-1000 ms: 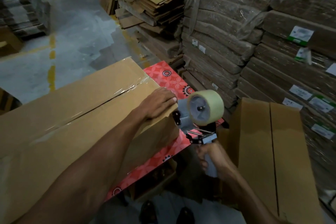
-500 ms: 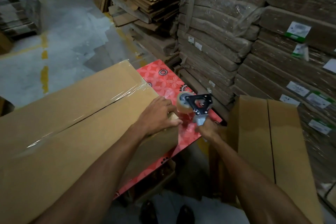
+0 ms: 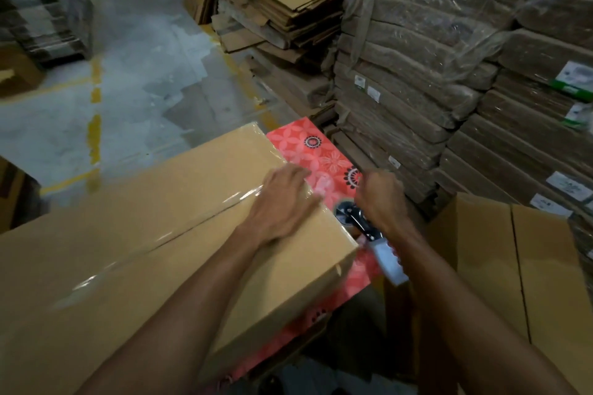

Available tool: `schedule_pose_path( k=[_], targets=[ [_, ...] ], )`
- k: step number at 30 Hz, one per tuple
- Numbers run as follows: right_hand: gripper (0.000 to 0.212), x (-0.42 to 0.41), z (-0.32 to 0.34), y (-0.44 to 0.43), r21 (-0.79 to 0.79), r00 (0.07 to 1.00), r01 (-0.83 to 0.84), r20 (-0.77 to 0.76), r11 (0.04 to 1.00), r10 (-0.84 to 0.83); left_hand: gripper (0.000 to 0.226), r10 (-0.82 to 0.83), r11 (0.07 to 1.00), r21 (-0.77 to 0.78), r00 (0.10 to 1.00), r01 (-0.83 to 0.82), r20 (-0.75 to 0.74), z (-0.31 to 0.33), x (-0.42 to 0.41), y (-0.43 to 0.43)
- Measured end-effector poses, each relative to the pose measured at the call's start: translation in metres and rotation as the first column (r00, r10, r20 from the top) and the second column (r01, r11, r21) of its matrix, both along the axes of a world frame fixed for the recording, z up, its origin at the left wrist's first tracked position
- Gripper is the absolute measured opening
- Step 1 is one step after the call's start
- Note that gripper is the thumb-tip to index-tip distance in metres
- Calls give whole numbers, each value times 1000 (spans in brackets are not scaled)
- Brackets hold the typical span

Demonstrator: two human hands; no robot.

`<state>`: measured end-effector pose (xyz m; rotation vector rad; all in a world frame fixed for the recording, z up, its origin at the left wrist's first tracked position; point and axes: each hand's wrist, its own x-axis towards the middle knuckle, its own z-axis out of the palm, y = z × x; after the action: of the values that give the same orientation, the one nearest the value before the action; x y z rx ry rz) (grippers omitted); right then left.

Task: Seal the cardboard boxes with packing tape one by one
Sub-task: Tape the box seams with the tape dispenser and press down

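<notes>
A long cardboard box [image 3: 134, 253] lies on a red patterned table [image 3: 321, 154], with clear packing tape [image 3: 205, 218] running along its top seam. My left hand [image 3: 282, 202] presses flat on the box's right end, over the tape. My right hand [image 3: 380, 199] is curled just to the right of that end, above the tape dispenser [image 3: 351, 218]. The dispenser lies low beside the box. Its pale handle [image 3: 390, 261] sticks out free under my wrist, blurred. Whether my fingers grip the dispenser's frame is hidden. A second box [image 3: 500, 272] with an untaped seam stands at the right.
Wrapped stacks of flattened cartons [image 3: 433, 80] rise close behind the table and to the right. Loose flattened boxes [image 3: 288, 3] are piled farther back. Concrete floor with yellow lines [image 3: 94, 125] lies to the left. My shoes show below the table edge.
My right hand has swung over and down beside the box end, and the dispenser's handle is no longer in its grip. My left hand slid slightly onto the taped seam end.
</notes>
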<state>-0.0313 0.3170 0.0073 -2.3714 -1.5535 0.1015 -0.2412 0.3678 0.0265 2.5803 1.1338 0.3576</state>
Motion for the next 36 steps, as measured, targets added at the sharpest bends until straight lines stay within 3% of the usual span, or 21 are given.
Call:
schedule_pose_path(
  k=[4, 7, 11, 13, 15, 17, 21, 27, 32, 36],
  targets=[
    [20, -68, 42, 66, 127, 918, -315, -210, 940, 336, 70, 196, 980, -2, 978, -197, -73, -4, -46, 92],
    [38, -111, 36, 113, 115, 841, -506, -152, 855, 519, 64, 194, 978, -42, 964, -204, -181, 0, -60, 145],
    [76, -133, 11, 166, -29, 807, -586, -108, 810, 581, 65, 98, 991, -89, 993, -104, -70, 0, -68, 192],
    [69, -136, 10, 176, -92, 790, -614, -70, 784, 610, 67, 59, 995, -75, 998, -62, -33, -9, -72, 208],
    [60, -138, 14, 179, -97, 795, -606, -80, 789, 601, 68, 48, 995, -83, 997, -53, -57, -13, -72, 217],
    [66, -139, 19, 180, -87, 823, -556, -201, 827, 532, 69, 66, 992, -106, 994, -75, -86, -9, -69, 215],
    [80, -142, 22, 185, 11, 814, -493, -346, 870, 466, 47, 121, 990, -60, 983, -131, -141, -6, -62, 206],
    [70, -135, 12, 142, -94, 878, -462, -188, 882, 440, 51, 154, 987, -13, 970, -159, -187, -3, -63, 196],
    [63, -132, 11, 104, -115, 907, -420, -71, 900, 414, 62, -15, 992, 120, 968, 46, -249, -4, -61, 176],
    [63, -129, 11, 107, -146, 900, -437, -85, 888, 429, 61, -92, 991, 70, 966, 112, -243, -8, -63, 148]
  ],
)
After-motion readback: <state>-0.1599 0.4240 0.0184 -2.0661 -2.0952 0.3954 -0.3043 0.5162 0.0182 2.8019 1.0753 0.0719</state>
